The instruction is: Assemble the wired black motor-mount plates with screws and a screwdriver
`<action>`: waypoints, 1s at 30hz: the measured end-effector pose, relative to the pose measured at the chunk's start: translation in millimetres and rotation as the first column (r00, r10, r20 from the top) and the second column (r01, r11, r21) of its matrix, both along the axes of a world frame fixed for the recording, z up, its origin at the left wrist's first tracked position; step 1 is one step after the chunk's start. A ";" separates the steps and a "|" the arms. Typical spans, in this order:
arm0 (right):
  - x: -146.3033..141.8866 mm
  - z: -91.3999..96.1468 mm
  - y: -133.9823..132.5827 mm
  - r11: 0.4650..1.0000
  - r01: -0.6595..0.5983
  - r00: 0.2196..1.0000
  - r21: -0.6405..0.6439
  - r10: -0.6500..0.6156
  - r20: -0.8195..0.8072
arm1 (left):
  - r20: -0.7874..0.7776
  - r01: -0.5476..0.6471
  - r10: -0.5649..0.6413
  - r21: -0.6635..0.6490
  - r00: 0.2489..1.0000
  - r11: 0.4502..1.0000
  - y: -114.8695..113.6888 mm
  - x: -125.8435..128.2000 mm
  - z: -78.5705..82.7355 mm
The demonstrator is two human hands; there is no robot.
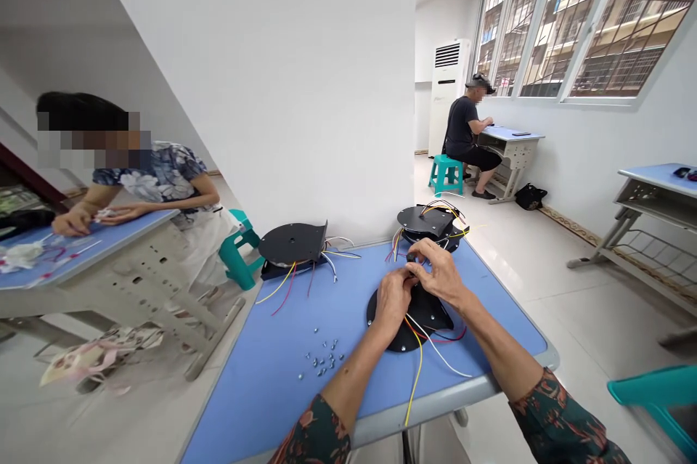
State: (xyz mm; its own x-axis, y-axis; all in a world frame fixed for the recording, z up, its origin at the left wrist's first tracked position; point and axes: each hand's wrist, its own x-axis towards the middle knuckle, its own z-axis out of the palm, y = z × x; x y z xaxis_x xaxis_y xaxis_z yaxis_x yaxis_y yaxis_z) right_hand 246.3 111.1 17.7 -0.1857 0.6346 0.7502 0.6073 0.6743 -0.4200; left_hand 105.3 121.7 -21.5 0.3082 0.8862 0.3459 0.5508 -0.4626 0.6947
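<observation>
A black round plate assembly (403, 339) with one straight-edged side lies near the front of the blue table, screws set around its rim. Yellow, white, red and black wires trail from it towards me. Above its far part, my right hand (440, 275) pinches a small black part (410, 258) between thumb and fingers. Close against it is my left hand (393, 298), its fingers curled together over the plate; what they grip is hidden. Several loose silver screws (327, 361) are scattered on the table left of the plate.
Another black plate assembly (291, 245) with wires stands at the table's back left, and stacked ones (425, 221) at the back right. A white wall (283, 86) rises behind the blue table (261, 377). Two people sit at other desks; a green stool (658, 399) is at right.
</observation>
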 end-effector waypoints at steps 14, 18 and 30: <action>11.7 -2.9 -3.2 0.999 -0.031 0.999 -0.016 0.030 -0.039 | -0.041 0.035 -0.034 0.021 0.999 0.999 0.8 -1.3 -1.3; 5.0 -7.6 -13.8 0.999 0.046 0.999 -0.030 -0.046 0.002 | -0.087 0.006 -0.003 0.036 0.996 0.999 -1.4 0.5 1.9; -7.6 7.6 -2.8 0.970 0.243 0.963 -0.023 -0.238 0.122 | -0.121 -0.133 0.129 -0.029 0.984 0.991 -4.1 9.9 10.7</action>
